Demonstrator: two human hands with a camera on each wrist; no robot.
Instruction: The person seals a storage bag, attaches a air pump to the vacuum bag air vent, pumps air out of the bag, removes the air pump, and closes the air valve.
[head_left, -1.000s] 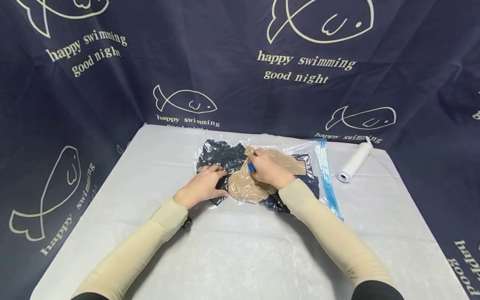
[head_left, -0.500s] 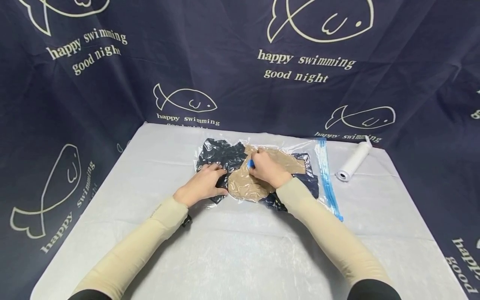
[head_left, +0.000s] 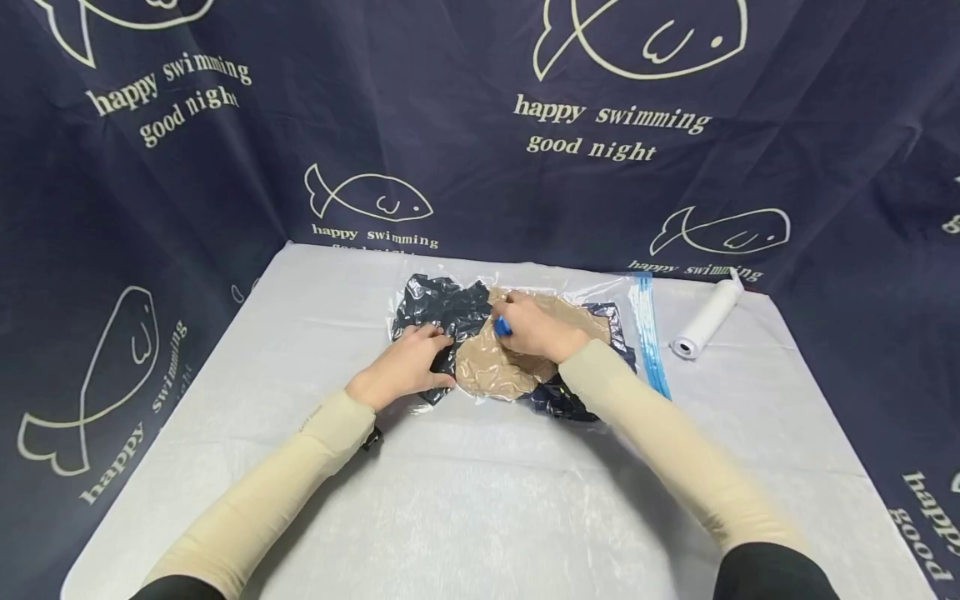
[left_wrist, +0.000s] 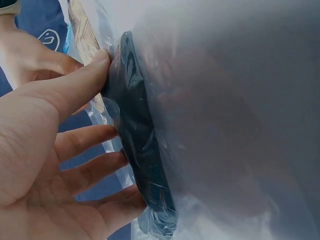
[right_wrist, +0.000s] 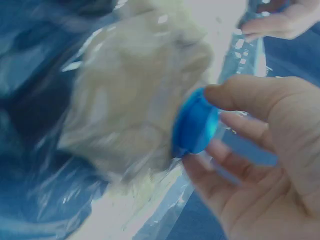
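Observation:
A clear plastic storage bag (head_left: 615,289) lies flat on the table, wrinkled tightly over folded clothes. Dark cloth (head_left: 442,304) fills its left end and a tan garment (head_left: 491,371) its middle, with more dark cloth toward the right. On the dark left part rests my left hand (head_left: 408,365), fingers spread along the bag in the left wrist view. My right hand (head_left: 536,327) is over the tan garment and pinches a round blue cap (right_wrist: 195,125) between thumb and fingers, right at the bag's surface.
A blue zip strip (head_left: 648,333) runs along the bag's right end. Beyond it, a white cylindrical hand pump (head_left: 708,319) lies on the white-covered table (head_left: 465,517). Dark blue fabric (head_left: 480,125) printed with fish hangs behind the table and at its sides.
My right hand has turned about the blue cap, and its forearm has swung a little to the right. My left hand stays in place on the bag.

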